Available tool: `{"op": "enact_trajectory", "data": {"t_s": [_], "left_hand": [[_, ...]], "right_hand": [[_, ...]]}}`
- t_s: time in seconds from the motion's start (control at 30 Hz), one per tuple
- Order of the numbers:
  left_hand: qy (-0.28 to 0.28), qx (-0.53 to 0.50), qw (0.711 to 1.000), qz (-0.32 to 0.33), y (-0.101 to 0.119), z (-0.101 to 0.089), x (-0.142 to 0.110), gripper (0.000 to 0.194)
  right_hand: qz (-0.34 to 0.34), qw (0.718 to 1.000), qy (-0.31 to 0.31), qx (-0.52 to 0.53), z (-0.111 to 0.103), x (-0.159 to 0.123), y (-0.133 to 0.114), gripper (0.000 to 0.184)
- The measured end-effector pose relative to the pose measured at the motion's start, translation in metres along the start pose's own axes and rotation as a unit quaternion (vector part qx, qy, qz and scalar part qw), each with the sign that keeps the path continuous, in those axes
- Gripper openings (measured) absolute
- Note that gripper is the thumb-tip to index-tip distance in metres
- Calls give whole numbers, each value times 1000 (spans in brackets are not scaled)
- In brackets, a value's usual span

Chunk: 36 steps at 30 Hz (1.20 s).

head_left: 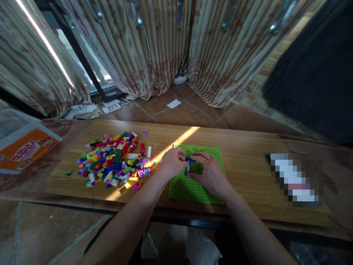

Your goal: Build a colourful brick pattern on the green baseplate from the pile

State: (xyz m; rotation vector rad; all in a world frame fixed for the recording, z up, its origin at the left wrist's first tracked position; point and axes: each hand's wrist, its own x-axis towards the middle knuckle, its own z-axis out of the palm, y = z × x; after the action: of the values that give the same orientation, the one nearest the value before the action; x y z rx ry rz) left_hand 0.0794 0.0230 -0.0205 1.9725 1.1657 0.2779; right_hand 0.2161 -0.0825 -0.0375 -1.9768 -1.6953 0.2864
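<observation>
A green studded baseplate (176, 189) lies on the wooden board in front of me. On it, between my hands, are a blue brick (191, 159) and a small pale brick (188, 168) just below it. My left hand (172, 163) is over the plate's left side, thumb and fingers bent together beside the blue brick; whatever they pinch is hidden. My right hand (211, 173) arches over the plate's middle with thumb and fingers apart. Its forefinger is at the blue brick's right end, and its thumb reaches toward the pale brick.
A large heap of mixed coloured bricks (113, 160) covers the left of the wooden board (242, 165). Farther left stands a clear box with an orange label (29, 149). A blurred-out object (293, 178) lies at the right. Curtains (162, 55) hang behind.
</observation>
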Motion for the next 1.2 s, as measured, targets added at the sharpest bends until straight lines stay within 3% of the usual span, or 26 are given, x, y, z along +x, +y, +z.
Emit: {"op": "enact_trajectory", "data": {"t_s": [0.23,0.5,0.57,0.63,0.7,0.77,0.9,1.03,1.2], "left_hand": [[8,-11,1000,-3,-1,0,1,26],[-15,-58,997,51,-11,-3,3,24],[-5,-59,997,48,-12,-4,4,20],[12,-49,998,41,-10,-3,3,18],[21,-34,999,36,-6,-2,2,17],[25,-19,999,26,-2,0,0,20],[34,3,999,-10,5,1,-4,23],[46,17,998,-33,8,3,-3,20],[51,35,998,-32,9,5,0,16]], "right_hand": [[-1,1000,10,16,3,1,1,51],[-20,997,26,76,-5,2,7,42],[-2,989,71,128,-10,3,10,30],[44,972,154,172,-16,5,15,24],[104,945,237,197,-21,7,20,27],[154,923,279,215,-25,7,24,29],[178,929,256,202,-27,6,26,30],[133,956,221,136,-23,4,24,27],[100,970,194,110,-20,4,19,27]]}}
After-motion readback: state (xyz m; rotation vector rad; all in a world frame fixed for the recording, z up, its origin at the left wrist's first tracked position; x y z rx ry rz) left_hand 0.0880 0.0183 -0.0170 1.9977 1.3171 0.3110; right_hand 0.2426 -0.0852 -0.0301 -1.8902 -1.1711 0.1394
